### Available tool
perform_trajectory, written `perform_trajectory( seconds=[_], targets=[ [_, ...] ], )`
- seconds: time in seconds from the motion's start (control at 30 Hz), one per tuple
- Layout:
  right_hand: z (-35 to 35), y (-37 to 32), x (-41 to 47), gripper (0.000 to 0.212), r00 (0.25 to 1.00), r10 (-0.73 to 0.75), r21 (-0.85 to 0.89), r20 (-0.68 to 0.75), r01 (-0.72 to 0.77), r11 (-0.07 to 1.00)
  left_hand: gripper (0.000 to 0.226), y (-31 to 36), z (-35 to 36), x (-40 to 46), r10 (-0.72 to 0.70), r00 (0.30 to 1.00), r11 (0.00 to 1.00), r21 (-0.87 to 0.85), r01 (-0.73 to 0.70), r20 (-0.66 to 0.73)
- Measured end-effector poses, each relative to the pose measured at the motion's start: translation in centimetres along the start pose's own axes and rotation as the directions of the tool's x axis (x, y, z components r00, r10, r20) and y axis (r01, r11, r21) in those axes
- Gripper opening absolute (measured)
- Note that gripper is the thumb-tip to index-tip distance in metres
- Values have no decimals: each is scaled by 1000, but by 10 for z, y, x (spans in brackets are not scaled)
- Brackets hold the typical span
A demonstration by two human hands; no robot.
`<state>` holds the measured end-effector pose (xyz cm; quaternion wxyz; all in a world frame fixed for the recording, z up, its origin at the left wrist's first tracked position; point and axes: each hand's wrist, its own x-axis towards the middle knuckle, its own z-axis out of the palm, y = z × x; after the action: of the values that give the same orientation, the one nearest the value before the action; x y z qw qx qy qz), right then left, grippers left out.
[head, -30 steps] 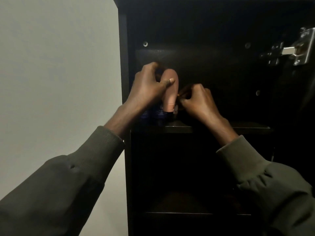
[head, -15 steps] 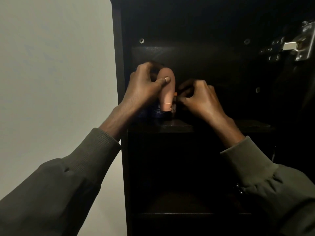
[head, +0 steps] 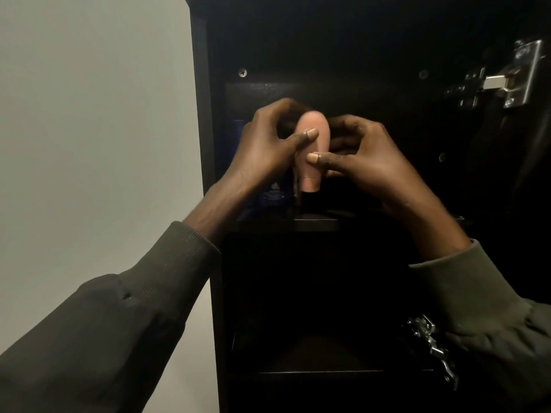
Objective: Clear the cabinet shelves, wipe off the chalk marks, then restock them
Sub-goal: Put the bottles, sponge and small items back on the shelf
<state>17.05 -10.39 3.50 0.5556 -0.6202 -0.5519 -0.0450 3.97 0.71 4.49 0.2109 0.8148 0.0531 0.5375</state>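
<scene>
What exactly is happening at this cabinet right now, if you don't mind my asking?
A person reaches into a dark cabinet with both hands. The left hand and right hand both grip a pink bottle above the upper shelf. A dark blue bottle stands beside it.

1 pink bottle (head: 311,144), 1 dark blue bottle (head: 275,193) left of it, 2 hands, 2 metal hinges, 2 shelves visible.

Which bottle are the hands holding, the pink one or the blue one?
The pink bottle. Both hands, left hand and right hand, grip it. The dark blue bottle stands behind the left hand.
</scene>
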Motion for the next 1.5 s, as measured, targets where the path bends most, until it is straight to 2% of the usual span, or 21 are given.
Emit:
perform_trajectory(
  seconds=[0.1, 0.23, 0.4, 0.47, 0.77, 0.9, 1.5],
  targets=[
    [-4, 8, 3, 53, 1000, 28, 26, 7, -28, 999, 33, -1, 5, 0, -2, 1000, 1000, 3, 2, 0],
    [-5, 22, 8, 53, 995, 99, -76, -21, -100, 992, 43, -3, 7, -3, -15, 1000, 1000, -2, 15, -14],
    [3, 32, 11, 47, 987, 157, -164, -22, -159, 973, 19, -6, 5, -4, -37, 999, 999, 18, 38, -14],
    [6, 34, 11, 45, 987, 157, -171, -26, -159, 972, 14, -6, 4, -6, -38, 999, 999, 26, 37, 11],
    [8, 42, 15, 56, 980, 160, -228, -114, -183, 956, 16, -10, 3, -11, -58, 997, 995, 79, 55, 41],
    [6, 40, 10, 53, 981, 161, -208, -110, -181, 961, 16, -12, 6, -11, -65, 996, 994, 89, 59, 65],
    [10, 37, 4, 57, 973, 139, -241, -183, -181, 953, 18, -20, 8, -15, -86, 995, 989, 123, 78, 58]
  ],
)
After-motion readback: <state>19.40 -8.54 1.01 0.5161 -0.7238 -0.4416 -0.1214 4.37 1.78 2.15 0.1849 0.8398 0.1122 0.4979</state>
